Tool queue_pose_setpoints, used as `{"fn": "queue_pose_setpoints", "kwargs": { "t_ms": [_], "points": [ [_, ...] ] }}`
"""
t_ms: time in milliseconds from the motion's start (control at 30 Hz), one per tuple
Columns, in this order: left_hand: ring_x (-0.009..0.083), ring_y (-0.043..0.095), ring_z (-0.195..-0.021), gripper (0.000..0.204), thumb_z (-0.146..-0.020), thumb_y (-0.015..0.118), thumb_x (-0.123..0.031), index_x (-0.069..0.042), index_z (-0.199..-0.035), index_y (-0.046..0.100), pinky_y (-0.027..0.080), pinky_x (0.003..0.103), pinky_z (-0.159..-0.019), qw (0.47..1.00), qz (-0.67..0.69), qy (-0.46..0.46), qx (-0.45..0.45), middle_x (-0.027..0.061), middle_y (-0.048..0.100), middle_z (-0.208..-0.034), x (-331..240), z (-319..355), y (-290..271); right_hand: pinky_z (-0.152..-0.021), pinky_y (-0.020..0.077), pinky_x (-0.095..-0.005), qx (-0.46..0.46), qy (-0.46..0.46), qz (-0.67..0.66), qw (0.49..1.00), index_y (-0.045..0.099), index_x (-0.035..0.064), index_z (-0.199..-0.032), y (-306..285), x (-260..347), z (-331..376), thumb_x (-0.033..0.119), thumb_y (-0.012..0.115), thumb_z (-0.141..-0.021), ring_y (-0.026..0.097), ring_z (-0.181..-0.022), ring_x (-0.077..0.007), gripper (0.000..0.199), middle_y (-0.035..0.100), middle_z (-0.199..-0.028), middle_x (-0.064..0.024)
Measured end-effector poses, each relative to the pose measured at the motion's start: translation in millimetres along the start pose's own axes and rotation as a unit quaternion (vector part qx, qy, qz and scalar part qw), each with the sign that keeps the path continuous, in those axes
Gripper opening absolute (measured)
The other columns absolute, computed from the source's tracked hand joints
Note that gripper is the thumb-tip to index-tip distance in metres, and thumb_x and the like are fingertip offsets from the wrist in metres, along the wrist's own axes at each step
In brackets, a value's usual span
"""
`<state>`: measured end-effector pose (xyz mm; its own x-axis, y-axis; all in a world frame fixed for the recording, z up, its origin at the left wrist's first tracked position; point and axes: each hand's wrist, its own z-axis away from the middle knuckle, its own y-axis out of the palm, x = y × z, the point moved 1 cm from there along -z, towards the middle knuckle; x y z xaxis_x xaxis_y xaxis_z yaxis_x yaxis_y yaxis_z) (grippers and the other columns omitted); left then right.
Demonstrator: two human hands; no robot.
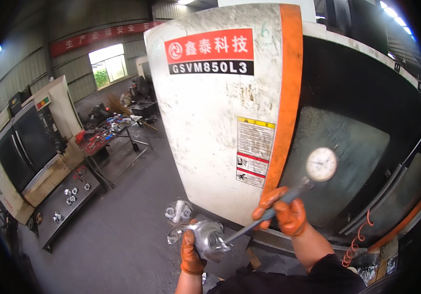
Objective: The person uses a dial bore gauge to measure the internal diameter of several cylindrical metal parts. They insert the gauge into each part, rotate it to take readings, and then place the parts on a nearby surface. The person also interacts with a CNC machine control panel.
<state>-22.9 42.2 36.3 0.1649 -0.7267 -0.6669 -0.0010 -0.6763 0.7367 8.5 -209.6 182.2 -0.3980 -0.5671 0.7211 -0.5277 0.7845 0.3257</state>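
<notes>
My left hand [191, 252], in an orange glove, is closed round a silvery machined metal part [207, 238] with a round bore facing right. In my right hand [285, 213], gloved the same way, is a dial bore gauge [289, 197], gripped by its dark grey handle. The round white dial [321, 164] sits at the upper end; its reading is too blurred to make out. From the handle a thin rod slants down left, and its tip is at the mouth of the bore. How far the tip reaches inside I cannot tell.
A large white machine cabinet [210, 117] with an orange edge and dark windowed door stands before me. More metal parts [178, 210] lie beyond my left hand. Left are a low bench [66, 210] bearing several parts, a cluttered table [107, 134] and another machine [29, 152]. A coiled orange hose [360, 240] hangs right.
</notes>
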Motion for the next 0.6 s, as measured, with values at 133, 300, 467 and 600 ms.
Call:
{"fn": "queue_pose_setpoints", "kwargs": {
  "t_ms": [133,300,467,600],
  "points": [
    [0.0268,0.061,-0.118,0.070,-0.098,0.056,-0.057,-0.001,-0.138,0.052,0.049,0.040,-0.102,0.998,-0.062,0.012,0.029,0.0134,0.062,-0.130,-9.5,-18.1,9.7,-0.045,0.0513,-0.0236,-0.018,-0.003,0.112,0.994,0.056,-0.0041,-0.105,-41.3,24.8,-16.1,0.039,0.055,-0.104,0.065,-0.049,-0.0184,0.043,0.070,-0.079,-0.0219],
    [0.0168,0.066,-0.103,0.046,-0.105,0.050,-0.042,-0.003,-0.123,0.064,0.052,0.032,-0.092,0.993,-0.053,-0.086,-0.058,0.0056,0.069,-0.116,55.6,-47.3,-92.6,-0.051,0.0555,-0.0291,-0.143,0.127,0.097,0.977,0.051,-0.0043,-0.110,-82.6,2.1,40.6,0.029,0.058,-0.103,0.062,-0.060,-0.0228,0.034,0.066,-0.089,-0.0227],
    [0.0223,0.067,-0.099,0.087,-0.083,0.081,-0.049,0.008,-0.139,0.045,0.056,0.033,-0.085,0.893,-0.265,-0.222,-0.289,0.0154,0.067,-0.118,179.6,-5.7,-241.7,-0.069,0.0533,-0.0299,-0.133,0.239,0.374,0.886,0.056,-0.0018,-0.110,-97.7,-59.0,97.5,0.018,0.045,-0.107,0.062,-0.068,-0.0181,0.022,0.068,-0.100,-0.0181],
    [0.0282,0.065,-0.106,0.098,-0.077,0.084,-0.050,0.009,-0.143,0.042,0.053,0.037,-0.092,0.796,-0.408,-0.346,-0.283,0.0230,0.064,-0.124,230.8,4.2,-273.9,-0.076,0.0545,-0.0316,0.007,0.325,0.563,0.760,0.058,-0.0005,-0.116,-134.2,-113.3,205.3,0.013,0.048,-0.105,0.063,-0.090,-0.0195,0.020,0.065,-0.114,-0.0143]
  ]
}}
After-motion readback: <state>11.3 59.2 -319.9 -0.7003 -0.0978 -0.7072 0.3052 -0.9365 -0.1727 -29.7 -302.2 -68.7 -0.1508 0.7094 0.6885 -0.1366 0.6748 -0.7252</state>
